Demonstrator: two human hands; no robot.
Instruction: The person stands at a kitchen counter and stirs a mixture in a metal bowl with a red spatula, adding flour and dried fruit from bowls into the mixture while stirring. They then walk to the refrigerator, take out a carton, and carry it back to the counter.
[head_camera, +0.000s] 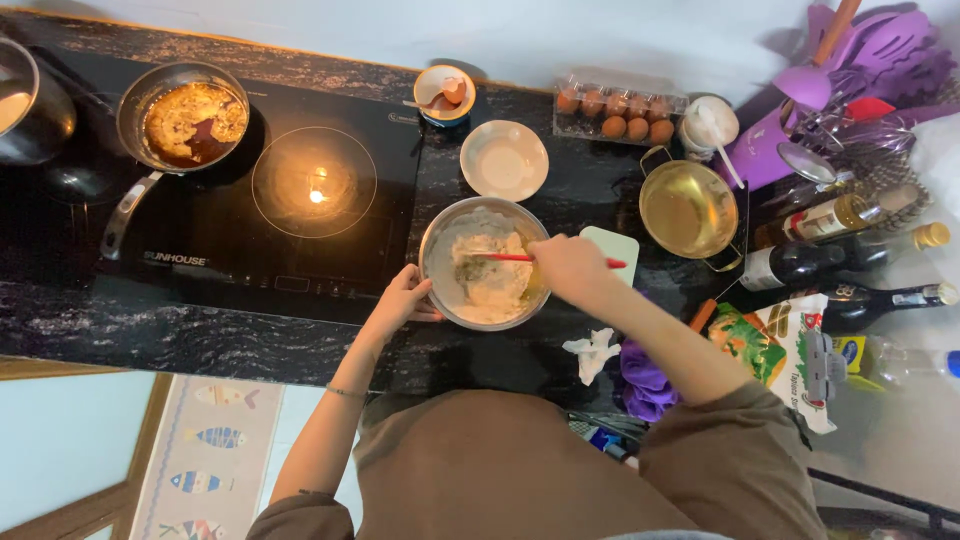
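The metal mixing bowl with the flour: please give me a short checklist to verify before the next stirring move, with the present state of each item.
1. Left hand steadies the metal bowl at its near-left rim: ok.
2. Right hand grips the red-handled utensil, its tip in the mixture: ok.
3. Bowl stands fully on the dark counter, off the cooktop: ok.
4. Cooktop ring beside the bowl glows with no pan on it: not ok.
5. Dry flour mixed in evenly: not ok, pale lumps show.
6. Egg carton within reach, behind the bowl to the right: ok.
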